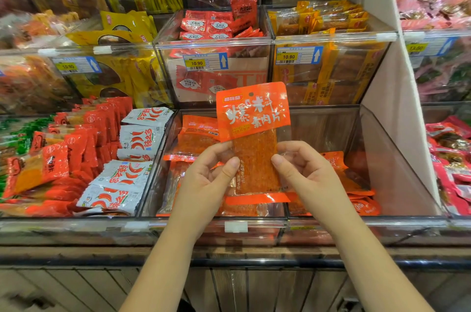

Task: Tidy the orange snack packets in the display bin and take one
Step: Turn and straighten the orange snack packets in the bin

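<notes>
Over clear bin, left hand, right hand pinch orange packet by edges.

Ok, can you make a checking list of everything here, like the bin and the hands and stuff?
Surface: clear display bin, partly filled, on a wood-fronted counter.
Job's things: one orange packet held upright above the bin; more orange packets lying loose inside.
Clutter: nothing seen.
Grippers: left hand and right hand both pinch the held packet's lower sides.
Cables: nothing seen.
Surroundings: white chilli packets in the next bin; price tags reading 10.90.
</notes>
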